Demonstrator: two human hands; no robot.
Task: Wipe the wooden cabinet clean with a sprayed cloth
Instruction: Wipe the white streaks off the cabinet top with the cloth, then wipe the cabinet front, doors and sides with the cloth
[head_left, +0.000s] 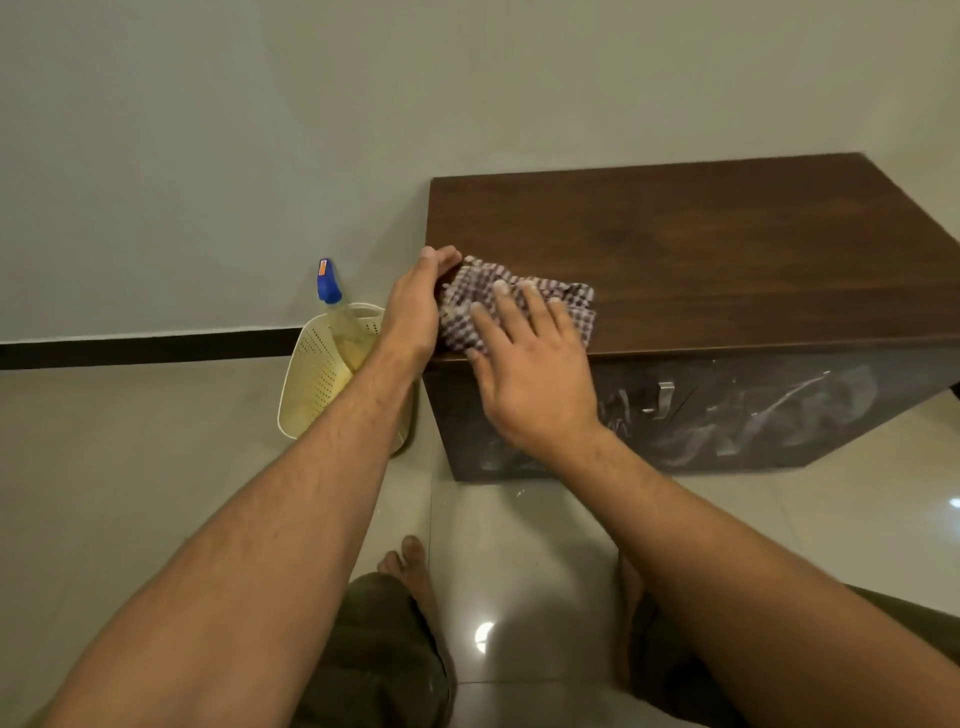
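The view comes from a wide-angle camera on the person's head, tilted forward and steeply down, so both bare forearms run up from the bottom corners to the left hand (415, 306) and the right hand (530, 374) near the middle of the frame. It sits close above the near left corner of the low dark brown wooden cabinet (701, 249) and takes in its top and front face at once. The pale plain wall (260, 130) fills the upper half, and the glossy light tiled floor (130, 441) with the person's bare foot (410, 566) lies directly below the lens.
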